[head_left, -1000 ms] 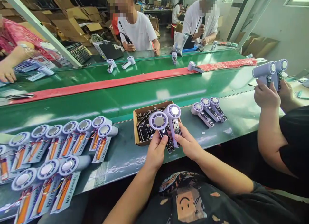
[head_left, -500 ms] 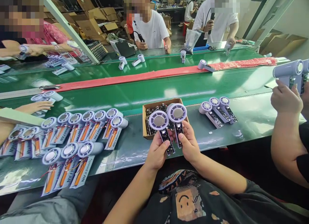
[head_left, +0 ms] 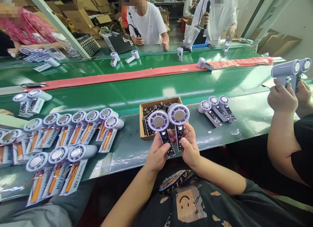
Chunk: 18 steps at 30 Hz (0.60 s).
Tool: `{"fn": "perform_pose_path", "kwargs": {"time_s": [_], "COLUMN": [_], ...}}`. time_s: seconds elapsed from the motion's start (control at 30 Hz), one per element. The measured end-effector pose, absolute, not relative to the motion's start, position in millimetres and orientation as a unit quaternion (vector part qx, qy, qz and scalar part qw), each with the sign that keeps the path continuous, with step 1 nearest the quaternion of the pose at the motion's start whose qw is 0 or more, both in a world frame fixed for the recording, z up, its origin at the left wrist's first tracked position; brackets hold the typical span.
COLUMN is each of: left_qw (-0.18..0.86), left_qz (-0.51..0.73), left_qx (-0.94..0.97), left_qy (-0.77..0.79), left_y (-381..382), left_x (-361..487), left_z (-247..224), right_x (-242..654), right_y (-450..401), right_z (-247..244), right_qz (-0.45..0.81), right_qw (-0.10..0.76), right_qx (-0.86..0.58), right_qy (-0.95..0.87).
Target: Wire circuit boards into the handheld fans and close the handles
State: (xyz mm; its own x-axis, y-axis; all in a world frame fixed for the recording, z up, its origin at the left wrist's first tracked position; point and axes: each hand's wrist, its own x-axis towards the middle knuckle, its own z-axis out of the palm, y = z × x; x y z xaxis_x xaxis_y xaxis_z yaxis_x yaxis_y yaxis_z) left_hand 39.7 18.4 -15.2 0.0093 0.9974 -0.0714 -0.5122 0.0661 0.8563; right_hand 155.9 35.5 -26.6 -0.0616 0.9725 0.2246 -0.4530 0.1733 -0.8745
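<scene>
My left hand is closed around the handle of a lilac handheld fan, thumb on the black circuit board along its handle. A second lilac handheld fan stands beside it in my right hand, whose thumb also presses on the board. Both fans are held upright, round heads up and close together. Behind them on the bench is an open cardboard box full of dark circuit boards, partly hidden by the fan heads. Just to the right lie three similar fans with boards showing.
Rows of fans with orange batteries and wires cover the bench at left. Beyond runs a green conveyor with a red strip. A co-worker's hand at right holds a fan. Other people sit across the line.
The view has shifted slightly, so the bench items at left appear farther left. Both fans stay in my hands, the left one a little more upright. The co-worker's second hand at right now shows.
</scene>
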Motion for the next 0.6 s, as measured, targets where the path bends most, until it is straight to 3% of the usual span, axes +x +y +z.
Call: {"fn": "perform_pose_path", "kwargs": {"time_s": [0.6], "left_qw": [0.619], "left_qz": [0.601], "left_qx": [0.347], "left_qy": [0.366], "left_y": [17.7], "left_x": [35.5], "left_z": [-16.0], "right_x": [150.9], "right_y": [37.2], "right_z": [-24.9], "right_qz": [0.593], "right_qw": [0.610], "right_qx": [-0.289], "right_qy": [-0.440]}}
